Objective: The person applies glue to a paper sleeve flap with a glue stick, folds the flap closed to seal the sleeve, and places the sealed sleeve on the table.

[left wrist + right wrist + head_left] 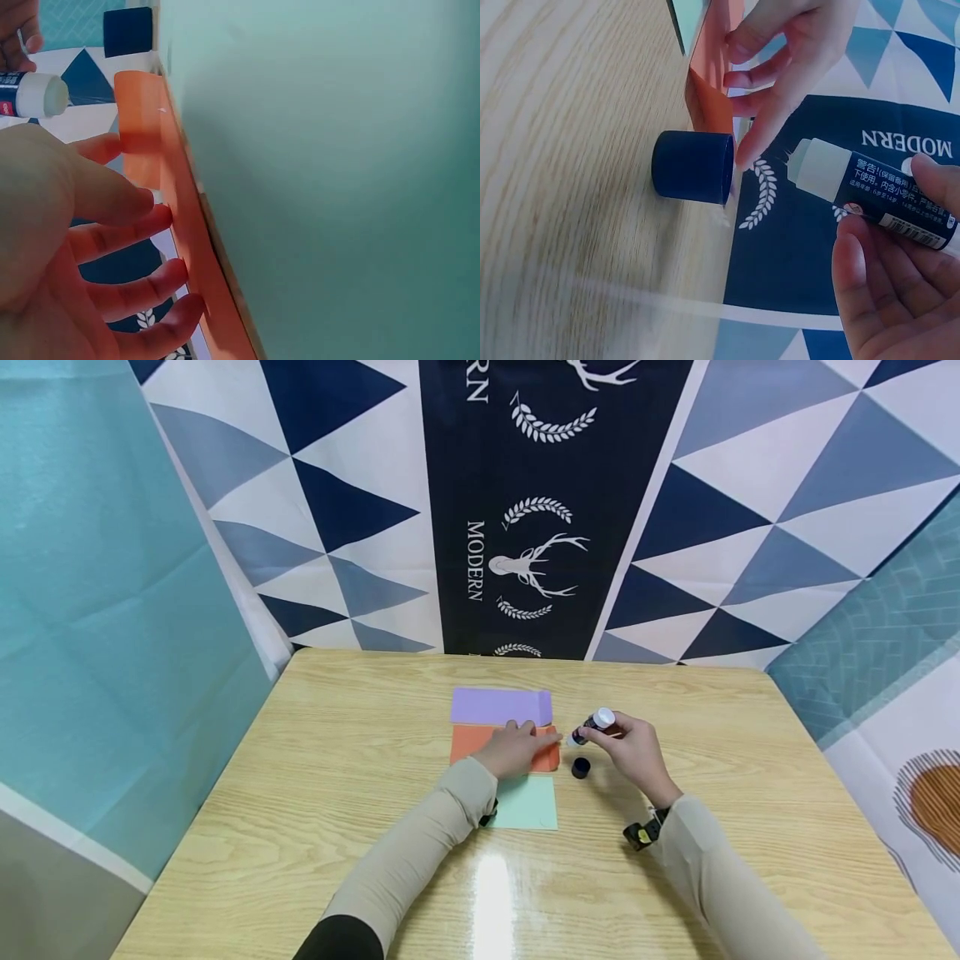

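Nearest me I see a green sheet (527, 803) on the table (300, 827), partly under the left wrist. Beyond it my left hand (513, 748) lies with fingers spread flat on the orange sheet (546, 757). A dark cap (581, 767) stands just beside that sheet's right edge. My right hand (633, 752) pinches the uncapped glue stick (592, 725), tip toward the orange sheet. Farthest lies a purple sheet (501, 706), bare wood around it
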The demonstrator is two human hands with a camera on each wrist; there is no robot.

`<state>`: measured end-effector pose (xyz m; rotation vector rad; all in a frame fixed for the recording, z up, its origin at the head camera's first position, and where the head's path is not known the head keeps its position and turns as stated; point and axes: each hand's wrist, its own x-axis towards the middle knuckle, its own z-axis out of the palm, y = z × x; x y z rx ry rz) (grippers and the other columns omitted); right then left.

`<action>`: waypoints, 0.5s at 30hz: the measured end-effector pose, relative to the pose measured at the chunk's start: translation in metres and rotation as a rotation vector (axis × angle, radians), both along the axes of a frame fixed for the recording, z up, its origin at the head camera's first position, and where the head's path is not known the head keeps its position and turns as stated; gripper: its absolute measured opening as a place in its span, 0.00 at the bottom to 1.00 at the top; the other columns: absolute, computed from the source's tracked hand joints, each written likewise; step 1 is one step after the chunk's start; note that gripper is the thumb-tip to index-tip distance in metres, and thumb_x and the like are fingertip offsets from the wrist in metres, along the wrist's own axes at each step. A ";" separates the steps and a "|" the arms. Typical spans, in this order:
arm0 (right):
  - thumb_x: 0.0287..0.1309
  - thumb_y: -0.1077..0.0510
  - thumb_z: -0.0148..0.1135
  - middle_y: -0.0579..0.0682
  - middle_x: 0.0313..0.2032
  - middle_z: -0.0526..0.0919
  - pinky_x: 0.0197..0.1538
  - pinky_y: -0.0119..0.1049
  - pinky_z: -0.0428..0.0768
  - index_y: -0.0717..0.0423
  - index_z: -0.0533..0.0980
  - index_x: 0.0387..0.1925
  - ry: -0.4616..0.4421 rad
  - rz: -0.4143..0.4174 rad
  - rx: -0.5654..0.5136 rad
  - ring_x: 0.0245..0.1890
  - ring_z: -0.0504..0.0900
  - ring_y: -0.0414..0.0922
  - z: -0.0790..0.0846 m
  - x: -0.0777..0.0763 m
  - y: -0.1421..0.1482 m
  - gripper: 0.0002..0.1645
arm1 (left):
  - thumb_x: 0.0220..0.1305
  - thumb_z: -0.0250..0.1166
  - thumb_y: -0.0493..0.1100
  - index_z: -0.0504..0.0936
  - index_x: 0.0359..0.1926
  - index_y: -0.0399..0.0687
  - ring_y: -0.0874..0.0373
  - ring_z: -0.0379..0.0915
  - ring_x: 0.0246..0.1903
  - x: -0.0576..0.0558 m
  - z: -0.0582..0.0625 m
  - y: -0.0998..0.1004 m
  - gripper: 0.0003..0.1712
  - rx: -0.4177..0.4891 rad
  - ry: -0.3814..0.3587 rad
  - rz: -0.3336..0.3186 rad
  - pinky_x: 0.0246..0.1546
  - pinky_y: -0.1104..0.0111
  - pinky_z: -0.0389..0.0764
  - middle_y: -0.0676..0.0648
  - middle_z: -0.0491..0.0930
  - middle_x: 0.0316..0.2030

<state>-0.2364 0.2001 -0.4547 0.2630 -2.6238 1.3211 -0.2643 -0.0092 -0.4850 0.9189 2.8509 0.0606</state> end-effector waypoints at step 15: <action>0.56 0.52 0.70 0.57 0.33 0.86 0.32 0.26 0.76 0.61 0.83 0.37 -0.016 0.002 -0.010 0.28 0.78 0.33 0.000 0.000 0.002 0.15 | 0.71 0.53 0.40 0.71 0.68 0.58 0.59 0.73 0.43 -0.002 -0.003 -0.009 0.25 0.266 -0.058 0.069 0.58 0.67 0.71 0.50 0.81 0.51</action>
